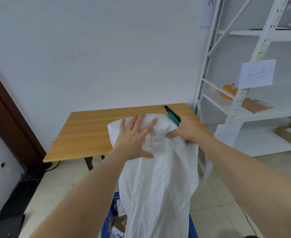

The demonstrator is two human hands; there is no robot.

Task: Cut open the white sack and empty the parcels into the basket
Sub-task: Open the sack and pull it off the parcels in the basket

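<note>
The white sack (160, 177) hangs limp in front of me, its lower end down inside the blue basket (107, 222). My right hand (184, 128) grips the sack's bunched top together with a green and black utility knife (173, 115) that points up and away. My left hand (134, 138) lies flat on the upper left of the sack, fingers spread. Parcels (119, 224) show in the basket to the left of the sack; the sack hides the rest of the basket.
A wooden table (93, 133) stands against the wall behind the sack. White metal shelving (244, 100) at the right holds brown parcels and an orange box, with a paper tag reading 3-3. A dark door frame (5, 115) is at the left.
</note>
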